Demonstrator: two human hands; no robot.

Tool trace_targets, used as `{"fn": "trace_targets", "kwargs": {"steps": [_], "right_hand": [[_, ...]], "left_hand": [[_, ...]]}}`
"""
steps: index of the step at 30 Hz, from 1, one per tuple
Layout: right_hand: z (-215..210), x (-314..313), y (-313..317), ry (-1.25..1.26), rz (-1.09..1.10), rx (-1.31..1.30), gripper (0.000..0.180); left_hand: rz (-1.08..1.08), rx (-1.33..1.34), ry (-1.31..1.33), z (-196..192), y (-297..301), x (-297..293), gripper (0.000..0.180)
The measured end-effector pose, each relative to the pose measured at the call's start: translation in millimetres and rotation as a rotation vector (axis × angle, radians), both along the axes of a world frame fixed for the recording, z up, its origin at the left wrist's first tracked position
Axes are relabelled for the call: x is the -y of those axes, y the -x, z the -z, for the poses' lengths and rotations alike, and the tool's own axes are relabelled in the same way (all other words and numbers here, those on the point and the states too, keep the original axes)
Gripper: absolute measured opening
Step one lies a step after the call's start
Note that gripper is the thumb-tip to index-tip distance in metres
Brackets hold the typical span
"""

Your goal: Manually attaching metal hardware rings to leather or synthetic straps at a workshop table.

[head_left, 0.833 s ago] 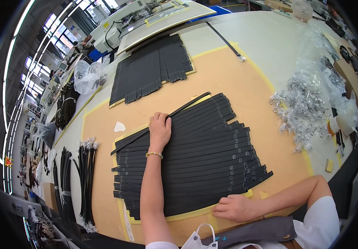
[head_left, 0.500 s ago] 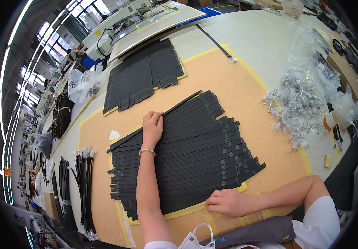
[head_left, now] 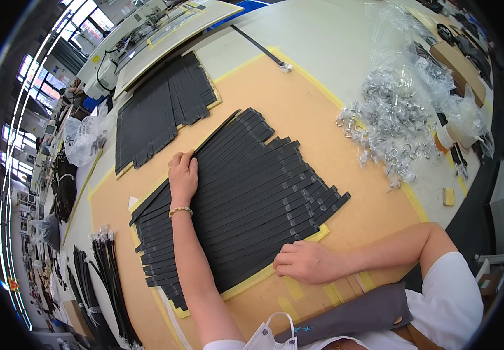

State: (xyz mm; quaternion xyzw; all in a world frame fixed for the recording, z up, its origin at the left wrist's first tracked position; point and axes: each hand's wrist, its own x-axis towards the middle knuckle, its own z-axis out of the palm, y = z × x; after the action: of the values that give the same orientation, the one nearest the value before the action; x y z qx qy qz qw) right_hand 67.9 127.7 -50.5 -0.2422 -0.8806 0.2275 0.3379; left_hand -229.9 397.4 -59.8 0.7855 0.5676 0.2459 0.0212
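At the far left edge of the desk (head_left: 333, 41), bundles of black cords (head_left: 103, 280) are lying in loose rows, out of the working area. Further in, a tan board (head_left: 322, 122) edged with yellow tape is covering the middle of the desk and serving as the work surface. On it, a wide sheet of black straps (head_left: 252, 192) is lying side by side, edges touching, so they are forming one flat layer.

The left hand (head_left: 183, 175) is pressing palm down on the upper left edge of the straps, fingers flat and spread rather than gripping anything, seemingly to keep the rows aligned. The right hand (head_left: 304, 262) is resting at the near edge of the layer, fingers loosely curled against the strap ends; it is holding nothing that can be seen.

A second batch of black straps (head_left: 158, 111) is lying apart, further back. To the right, clear bags of metal rings (head_left: 392, 122) are spilling open near the board.
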Motion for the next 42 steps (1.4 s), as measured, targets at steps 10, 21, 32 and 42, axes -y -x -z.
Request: {"fn": "trace_targets", "kwargs": {"steps": [10,21,32,42], "right_hand": [[7,23,-9,-0.050,-0.040,-0.006,0.011],[12,27,-13,-0.057,-0.026,-0.046,0.013],[-26,34,-60,0.139,0.146,-0.103,0.014],[-21,31,-90,0.122,0.310,0.056,0.016]], "left_hand": [[-0.090,-0.266,0.130,0,-17,46,0.059],[-0.061,-0.282,0.263,-7,-12,78,0.062],[0.073,-0.126,0.027,-49,-38,150,0.052],[0.002,-0.233,0.272,-45,-29,356,0.047]]}}
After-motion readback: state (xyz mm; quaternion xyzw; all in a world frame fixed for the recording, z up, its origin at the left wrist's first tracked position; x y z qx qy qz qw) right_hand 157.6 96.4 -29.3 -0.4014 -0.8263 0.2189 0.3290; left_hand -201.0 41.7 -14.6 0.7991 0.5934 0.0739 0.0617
